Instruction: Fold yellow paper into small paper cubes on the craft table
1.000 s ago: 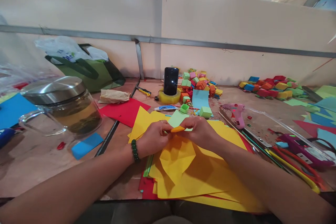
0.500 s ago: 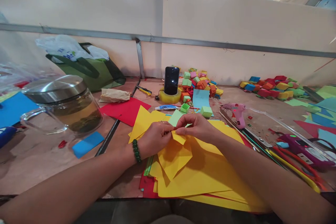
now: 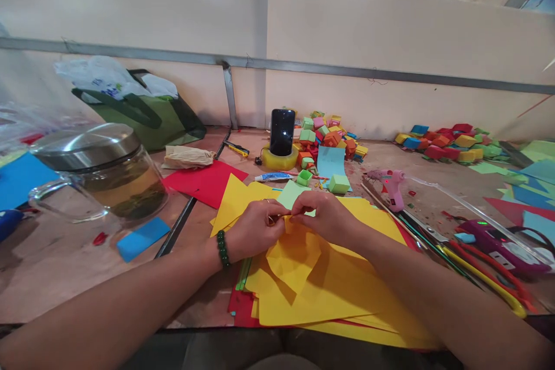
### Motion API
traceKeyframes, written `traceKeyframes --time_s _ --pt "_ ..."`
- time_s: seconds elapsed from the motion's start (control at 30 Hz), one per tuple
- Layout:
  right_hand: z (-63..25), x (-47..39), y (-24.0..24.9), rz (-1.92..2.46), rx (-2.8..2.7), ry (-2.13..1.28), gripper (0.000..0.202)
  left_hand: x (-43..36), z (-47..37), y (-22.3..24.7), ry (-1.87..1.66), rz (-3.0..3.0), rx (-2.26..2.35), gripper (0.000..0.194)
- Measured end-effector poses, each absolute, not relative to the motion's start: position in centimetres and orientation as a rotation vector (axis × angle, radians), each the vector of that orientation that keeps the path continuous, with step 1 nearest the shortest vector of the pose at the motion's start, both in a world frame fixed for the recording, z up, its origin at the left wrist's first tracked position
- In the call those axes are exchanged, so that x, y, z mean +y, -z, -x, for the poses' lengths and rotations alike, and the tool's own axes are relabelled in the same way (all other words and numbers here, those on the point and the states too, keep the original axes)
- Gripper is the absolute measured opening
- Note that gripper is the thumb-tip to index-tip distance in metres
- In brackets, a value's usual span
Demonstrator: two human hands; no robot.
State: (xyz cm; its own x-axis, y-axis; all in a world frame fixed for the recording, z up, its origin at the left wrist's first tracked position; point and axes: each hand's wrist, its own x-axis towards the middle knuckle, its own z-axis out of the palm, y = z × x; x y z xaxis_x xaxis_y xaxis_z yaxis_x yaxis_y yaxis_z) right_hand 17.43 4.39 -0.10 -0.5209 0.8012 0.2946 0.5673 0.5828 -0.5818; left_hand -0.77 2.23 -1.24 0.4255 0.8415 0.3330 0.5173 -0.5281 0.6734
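Note:
My left hand (image 3: 255, 228), with a green bead bracelet on its wrist, pinches the top edge of a creased yellow paper (image 3: 295, 259). Thumb and finger of my right hand (image 3: 326, 217) pinch the same edge just beside it. The folded sheet hangs down from both fingertips, and my fingers partly hide its top. Beneath it lies a stack of yellow sheets (image 3: 347, 292), with red and green sheets showing at the edges. Behind my hands are a pale green paper (image 3: 291, 193), an open green paper box (image 3: 304, 177) and a closed green paper cube (image 3: 339, 184).
A glass teapot (image 3: 125, 191) stands left, before a green bag (image 3: 147, 118). A phone (image 3: 282, 132) leans upright on a tape roll (image 3: 280, 160). Colourful paper cubes (image 3: 332, 139) pile behind. To the right lie a pink glue gun (image 3: 392, 188), scissors (image 3: 427, 228) and a purple power strip (image 3: 498, 248).
The yellow paper has turned slightly between my fingers, and its lower tip has shifted right and up a little. Both hands keep pinching its top edge.

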Motion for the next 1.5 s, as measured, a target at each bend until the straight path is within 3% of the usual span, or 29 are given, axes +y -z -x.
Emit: traceKeyframes --time_s 0.27,0.6,0.8,1.03,1.23,1.4,1.5 --pt "-17.1 3.9 0.5 1.076 -2.446 -0.111 0.012 2.0 0.7 1.1 -0.872 -2.257 1.18 0.027" --pt "-17.4 3.6 0.4 1.021 -2.405 0.012 0.012 1.9 0.8 1.3 -0.987 -2.023 1.16 0.027" --pt "-17.5 3.7 0.1 0.94 -2.36 -0.123 0.012 2.3 0.6 1.2 -0.854 -1.333 0.903 0.072" --pt "-17.1 3.7 0.3 1.151 -2.443 -0.196 0.018 1.7 0.4 1.1 -0.74 -1.262 0.782 0.104" --pt "-17.1 4.0 -0.3 1.196 -2.253 -0.394 0.008 2.0 0.5 1.2 -0.721 -1.209 0.736 0.09" --pt "-17.2 3.9 -0.7 1.286 -2.249 -0.383 0.025 1.9 0.7 1.7 -0.695 -1.341 0.765 0.085" --pt "-17.5 4.5 -0.6 1.315 -2.135 -0.413 0.015 2.2 1.0 2.0 -0.729 -1.426 0.753 0.088"
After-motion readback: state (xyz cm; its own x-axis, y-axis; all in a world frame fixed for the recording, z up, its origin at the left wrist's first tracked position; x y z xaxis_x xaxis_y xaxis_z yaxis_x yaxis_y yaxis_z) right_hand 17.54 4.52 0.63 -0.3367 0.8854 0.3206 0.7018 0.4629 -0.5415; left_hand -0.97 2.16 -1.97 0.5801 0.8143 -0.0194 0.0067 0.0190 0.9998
